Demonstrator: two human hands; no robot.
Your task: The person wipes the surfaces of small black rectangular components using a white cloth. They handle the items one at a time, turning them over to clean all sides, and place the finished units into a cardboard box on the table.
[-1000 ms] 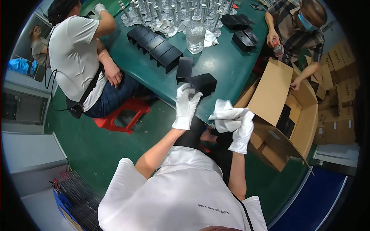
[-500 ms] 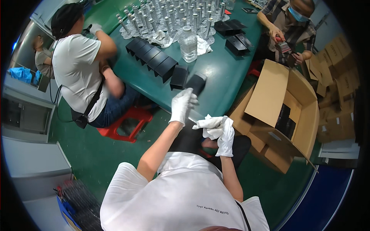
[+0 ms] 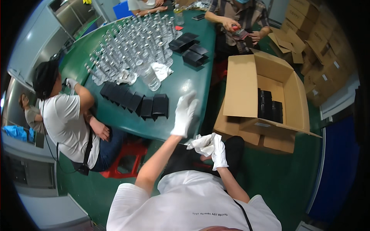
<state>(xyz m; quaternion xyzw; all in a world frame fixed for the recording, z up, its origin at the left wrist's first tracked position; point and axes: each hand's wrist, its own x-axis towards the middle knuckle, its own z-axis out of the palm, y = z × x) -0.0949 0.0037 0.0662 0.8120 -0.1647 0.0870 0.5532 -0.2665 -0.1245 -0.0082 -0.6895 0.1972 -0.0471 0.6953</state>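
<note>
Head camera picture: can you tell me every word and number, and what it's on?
Brown cartons stacked at right: dark printing, which I won't copy; their pale tags are too small to read.
Wearer's white shirt: one line of dark lettering, upside down here, which I won't copy.
Open carton: a pale label, too small to read.
Black pieces: no writing that I can see.
</note>
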